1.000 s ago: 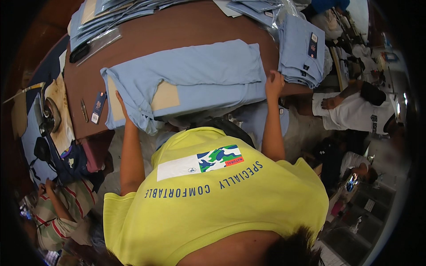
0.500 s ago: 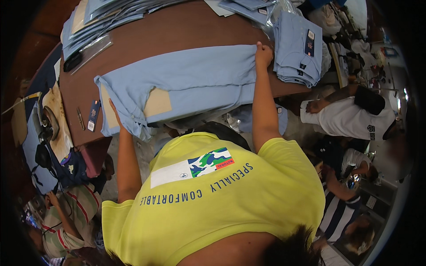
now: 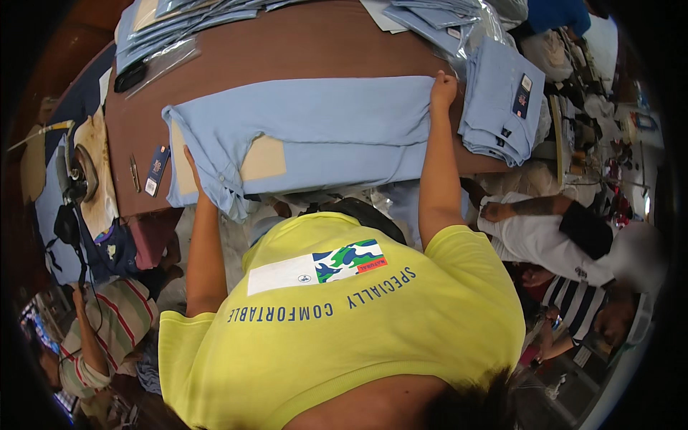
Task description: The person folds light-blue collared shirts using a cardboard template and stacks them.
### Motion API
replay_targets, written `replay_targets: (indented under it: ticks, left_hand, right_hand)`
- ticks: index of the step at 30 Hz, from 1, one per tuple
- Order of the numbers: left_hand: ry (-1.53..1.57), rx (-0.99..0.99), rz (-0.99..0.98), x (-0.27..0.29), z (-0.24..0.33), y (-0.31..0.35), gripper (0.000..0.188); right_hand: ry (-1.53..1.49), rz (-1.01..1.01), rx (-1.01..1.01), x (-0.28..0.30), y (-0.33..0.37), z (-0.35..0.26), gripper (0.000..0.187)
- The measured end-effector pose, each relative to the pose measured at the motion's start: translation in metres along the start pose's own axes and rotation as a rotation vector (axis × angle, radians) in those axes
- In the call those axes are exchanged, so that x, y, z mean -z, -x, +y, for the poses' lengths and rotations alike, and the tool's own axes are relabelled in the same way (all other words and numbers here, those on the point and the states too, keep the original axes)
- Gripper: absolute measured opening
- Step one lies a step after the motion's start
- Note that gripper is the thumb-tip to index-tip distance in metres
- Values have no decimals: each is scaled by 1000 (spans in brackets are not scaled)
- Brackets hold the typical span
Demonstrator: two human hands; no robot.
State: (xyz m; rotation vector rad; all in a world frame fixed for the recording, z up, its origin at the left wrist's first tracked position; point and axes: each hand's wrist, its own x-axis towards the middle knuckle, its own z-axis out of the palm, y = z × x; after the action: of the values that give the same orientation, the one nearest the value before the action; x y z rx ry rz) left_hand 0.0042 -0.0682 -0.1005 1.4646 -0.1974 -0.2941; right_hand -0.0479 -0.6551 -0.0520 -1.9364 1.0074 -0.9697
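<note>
A light-blue shirt (image 3: 330, 129) lies spread across the brown table (image 3: 287, 50), its collar end to the left. A tan cardboard insert (image 3: 264, 159) shows through its opening. My left hand (image 3: 192, 163) lies on the collar end near the table's front edge and holds the cloth down. My right hand (image 3: 443, 89) grips the shirt's far right corner, right beside a stack of folded blue shirts (image 3: 494, 100). My yellow shirt hides the table's front edge between my arms.
Bagged blue shirts (image 3: 179, 21) pile up at the back left, more bagged shirts (image 3: 437, 18) at the back right. A hang tag (image 3: 156, 170) and a small metal tool (image 3: 135, 172) lie left of the shirt. An iron (image 3: 75, 179) sits further left. Other people (image 3: 552, 236) sit below the table.
My right hand has gone from the shirt's near right edge up to its far right corner. The cloth now lies flatter. My left hand has stayed on the collar end.
</note>
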Motion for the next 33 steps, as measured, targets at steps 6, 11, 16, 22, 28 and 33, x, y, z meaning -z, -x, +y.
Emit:
replay_targets:
  ticks: [6,11,16,22,28,33]
  left_hand:
    - [-17,-22,15,-2,2,-8,51]
    - [-49,-49,7,-11,5,-17,51]
    - [-276,-22,31,3,27,-12,51]
    - [-1309,-296,272,23,84,-10,51]
    - [-1465,-477,174,16,87,2,54]
    - [-1459,-367,183,15,87,1,53]
  right_hand:
    - [-391,-8,-396,-29,-41,-9,8]
    - [121,36,-130,-41,-38,-17,16]
    - [116,-35,370,2,-7,-26,21]
    - [724,-373,-14,90,63,7,41]
    - [785,-278,-21,94,129,-42,62]
    - [696,-266,-160,128,128,-18,39]
